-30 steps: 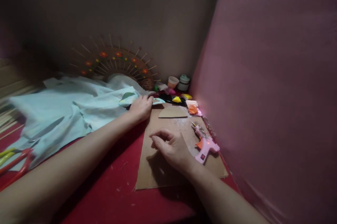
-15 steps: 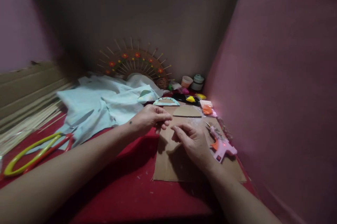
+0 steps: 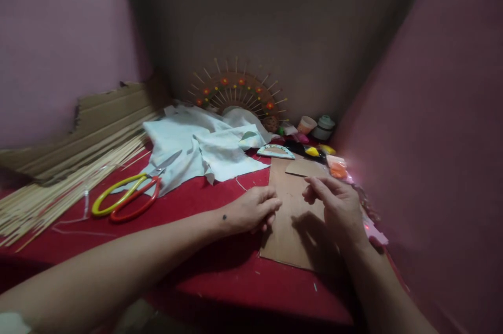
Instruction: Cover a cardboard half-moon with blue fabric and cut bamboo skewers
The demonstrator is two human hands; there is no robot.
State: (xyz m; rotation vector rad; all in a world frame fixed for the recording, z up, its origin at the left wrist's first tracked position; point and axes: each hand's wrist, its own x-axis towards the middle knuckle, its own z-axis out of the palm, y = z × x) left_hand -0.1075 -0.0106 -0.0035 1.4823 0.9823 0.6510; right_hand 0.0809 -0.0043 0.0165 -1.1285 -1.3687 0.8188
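My left hand [image 3: 257,211] hovers by the left edge of a flat cardboard sheet [image 3: 285,240], its fingers curled together. Over the right part of that sheet, my right hand [image 3: 338,208] is closed, thumb against fingertips. Whatever either hand may be pinching is too small or hidden to make out. A cardboard half-disc [image 3: 306,168] lies just behind the right fingers. Farther back is a half-ring edged in light blue cloth [image 3: 275,151]. A pink glue gun [image 3: 374,230] with a small red light is mostly covered by my right hand and wrist.
Scissors with yellow and red handles [image 3: 137,192] lie beside crumpled pale blue cloth [image 3: 196,140]. Thin wooden sticks [image 3: 78,187] and corrugated cardboard [image 3: 113,109] occupy the left. A flowered stick fan [image 3: 236,85], a cup [image 3: 306,124] and colored packets [image 3: 337,166] stand behind.
My hands have moved apart, the left drawing back toward me and the right lifting away. The camera view has turned left, and the right hand now covers most of the glue gun.
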